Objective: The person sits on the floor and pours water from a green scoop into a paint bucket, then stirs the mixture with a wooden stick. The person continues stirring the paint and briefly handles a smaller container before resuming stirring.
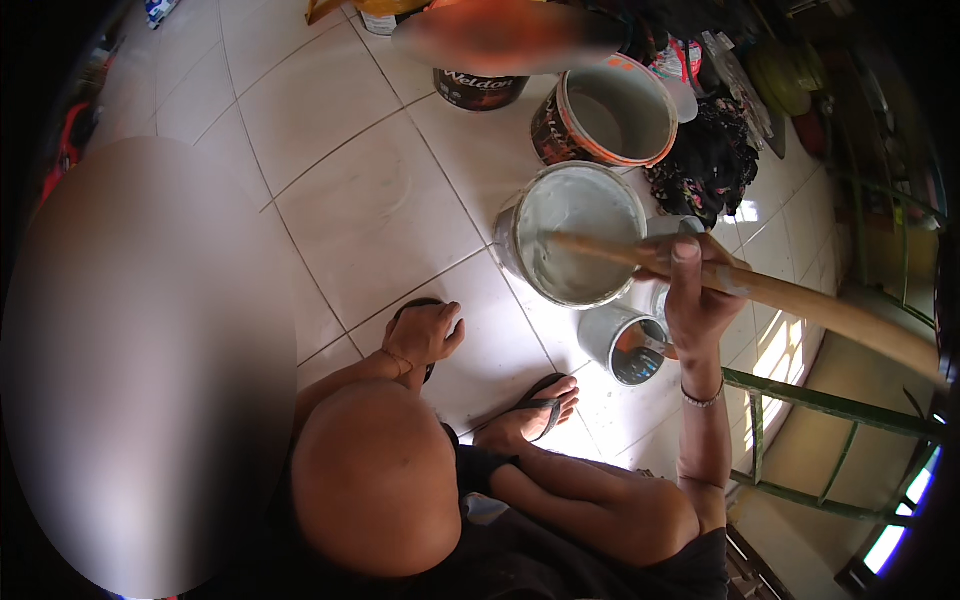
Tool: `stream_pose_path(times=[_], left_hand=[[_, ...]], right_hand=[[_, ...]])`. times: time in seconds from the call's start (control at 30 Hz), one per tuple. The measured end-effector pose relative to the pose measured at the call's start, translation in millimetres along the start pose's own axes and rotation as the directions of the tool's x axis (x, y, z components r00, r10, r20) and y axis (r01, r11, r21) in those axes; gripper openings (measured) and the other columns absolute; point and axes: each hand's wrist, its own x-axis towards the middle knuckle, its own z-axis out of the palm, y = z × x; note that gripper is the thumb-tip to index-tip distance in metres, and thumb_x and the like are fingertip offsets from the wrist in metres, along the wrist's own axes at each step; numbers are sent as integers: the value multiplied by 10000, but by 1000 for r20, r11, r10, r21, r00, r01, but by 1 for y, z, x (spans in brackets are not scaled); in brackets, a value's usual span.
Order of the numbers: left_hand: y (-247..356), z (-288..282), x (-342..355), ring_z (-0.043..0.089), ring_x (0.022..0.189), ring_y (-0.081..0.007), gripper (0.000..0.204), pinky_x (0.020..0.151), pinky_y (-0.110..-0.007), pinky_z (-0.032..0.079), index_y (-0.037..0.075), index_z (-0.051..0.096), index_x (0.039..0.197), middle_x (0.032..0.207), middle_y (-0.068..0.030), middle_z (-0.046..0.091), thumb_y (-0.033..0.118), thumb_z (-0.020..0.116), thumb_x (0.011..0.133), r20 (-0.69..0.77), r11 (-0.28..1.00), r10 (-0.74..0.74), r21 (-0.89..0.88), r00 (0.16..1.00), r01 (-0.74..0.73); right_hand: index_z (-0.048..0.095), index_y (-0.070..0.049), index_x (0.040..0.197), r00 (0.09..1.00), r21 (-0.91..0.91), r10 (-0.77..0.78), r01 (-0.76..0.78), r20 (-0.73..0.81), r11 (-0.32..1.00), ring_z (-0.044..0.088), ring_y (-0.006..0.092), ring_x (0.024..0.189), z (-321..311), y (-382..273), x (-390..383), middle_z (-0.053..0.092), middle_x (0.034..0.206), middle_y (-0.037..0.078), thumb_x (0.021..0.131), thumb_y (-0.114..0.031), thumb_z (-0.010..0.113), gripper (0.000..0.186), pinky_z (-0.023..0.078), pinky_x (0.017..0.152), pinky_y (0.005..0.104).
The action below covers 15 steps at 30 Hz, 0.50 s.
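My right hand (pixel 692 285) grips a long wooden stick (pixel 820 303). The stick's far end dips into pale grey, paint-like liquid (pixel 585 205) inside a round whitish bucket (pixel 508 240). Just below that bucket, a clear plastic container (pixel 598 328) holds a paintbrush (pixel 643 350), partly hidden by its wall. Beyond my knee, my left hand (pixel 425 333) hangs loosely curled over my sandalled foot, with nothing visible in it; its fingertips are tucked out of sight.
An open bucket with an orange-smeared rim (pixel 547 135) stands beyond the grey one, beside a dark tub (pixel 480 92). Black flowered cloth (pixel 705 160) lies to the right. A green metal frame (pixel 825 402) runs along the right side. Pale floor tiles (pixel 370 215) spread leftward.
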Motion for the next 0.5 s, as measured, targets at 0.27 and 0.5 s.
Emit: stream_pose_path(times=[0.27,0.5], left_hand=[[-1,2,-2,658,597,-322,228,542,-434,548,-9,616,1002,703,-135,665,197,616,906,48,1000,-15,26,999,14],[-3,4,2,644,576,-318,201,534,-438,543,-9,614,984,676,-131,653,165,616,882,46,999,-5,45,999,3]], right_hand=[[678,79,882,998,-283,11,8,66,959,737,204,632,-24,-12,9,718,744,141,1046,-320,616,436,618,488,279],[706,89,840,996,0,-69,69,57,998,712,180,587,-4,1,4,716,721,120,1017,-263,676,395,587,517,264]])
